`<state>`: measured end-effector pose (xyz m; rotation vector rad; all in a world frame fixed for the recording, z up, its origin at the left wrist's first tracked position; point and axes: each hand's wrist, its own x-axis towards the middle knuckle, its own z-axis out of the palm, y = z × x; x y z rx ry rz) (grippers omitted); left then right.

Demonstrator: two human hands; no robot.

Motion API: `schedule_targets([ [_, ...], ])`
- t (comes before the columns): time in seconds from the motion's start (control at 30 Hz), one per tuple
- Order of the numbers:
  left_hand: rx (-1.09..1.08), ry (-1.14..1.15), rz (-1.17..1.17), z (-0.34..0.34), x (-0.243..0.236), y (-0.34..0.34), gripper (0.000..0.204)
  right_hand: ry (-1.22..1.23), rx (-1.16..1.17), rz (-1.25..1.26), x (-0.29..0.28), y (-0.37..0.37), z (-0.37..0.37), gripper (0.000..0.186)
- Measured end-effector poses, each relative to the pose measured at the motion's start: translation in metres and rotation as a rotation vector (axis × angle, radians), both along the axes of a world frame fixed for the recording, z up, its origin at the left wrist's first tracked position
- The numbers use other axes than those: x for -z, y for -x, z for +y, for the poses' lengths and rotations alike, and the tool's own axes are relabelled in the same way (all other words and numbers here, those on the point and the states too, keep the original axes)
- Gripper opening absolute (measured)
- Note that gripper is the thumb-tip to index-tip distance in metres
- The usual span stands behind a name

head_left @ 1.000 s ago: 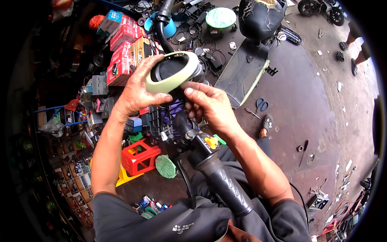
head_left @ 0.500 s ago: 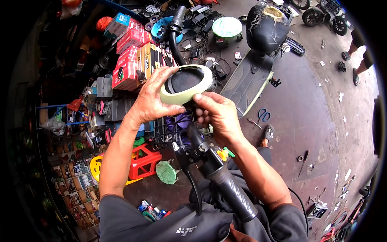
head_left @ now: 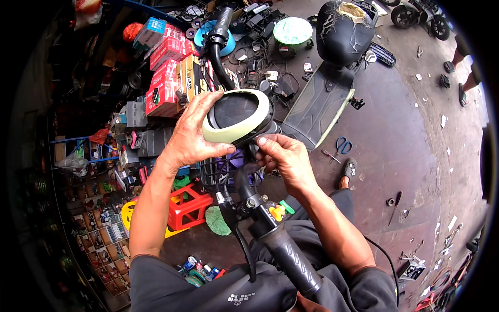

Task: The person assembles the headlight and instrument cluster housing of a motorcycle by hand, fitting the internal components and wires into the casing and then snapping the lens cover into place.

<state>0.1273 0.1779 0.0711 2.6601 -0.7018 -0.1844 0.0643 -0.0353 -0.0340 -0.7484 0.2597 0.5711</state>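
My left hand (head_left: 192,135) grips a dark oval display housing (head_left: 236,106) with a pale green rim, thumb along its lower edge and fingers round its left side. My right hand (head_left: 283,158) has its thumb and fingers pinched at the housing's lower right edge; whatever is between them is hidden. The black handlebar (head_left: 244,184) runs below the housing toward me, with a rubber grip (head_left: 291,260), a brake lever (head_left: 243,249) and a yellow-and-green switch (head_left: 280,210).
A scooter deck (head_left: 317,106) and torn black seat (head_left: 340,44) lie ahead. Red cartons (head_left: 161,88), a red stool (head_left: 189,208) and shelved parts (head_left: 104,239) are left. Scissors (head_left: 344,145) lie on the floor (head_left: 400,156). Another person's legs (head_left: 470,78) show at right.
Compared with a second ago, the housing and both hands sit lower and a little to the right in view. The housing's lower right underside, beside my right thumb, is now more exposed.
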Motion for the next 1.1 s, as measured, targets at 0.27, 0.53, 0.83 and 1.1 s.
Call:
schedule_targets([
  [0.27, -0.004, -0.002, 0.002, 0.000, 0.000, -0.001, 0.105, 0.008, 0.029, -0.033, 0.002, -0.003, 0.002, 0.030],
  [0.53, 0.016, -0.025, -0.014, -0.001, 0.000, -0.001, 0.106, 0.000, 0.045, -0.016, -0.001, -0.003, 0.002, 0.028],
  [0.83, 0.042, -0.141, -0.073, -0.009, -0.005, 0.004, 0.105, 0.026, 0.030, -0.031, -0.001, -0.002, 0.001, 0.030],
  [1.1, 0.105, -0.304, -0.191, -0.012, -0.007, 0.015, 0.100, 0.227, 0.058, 0.011, -0.006, -0.009, 0.005, 0.067],
])
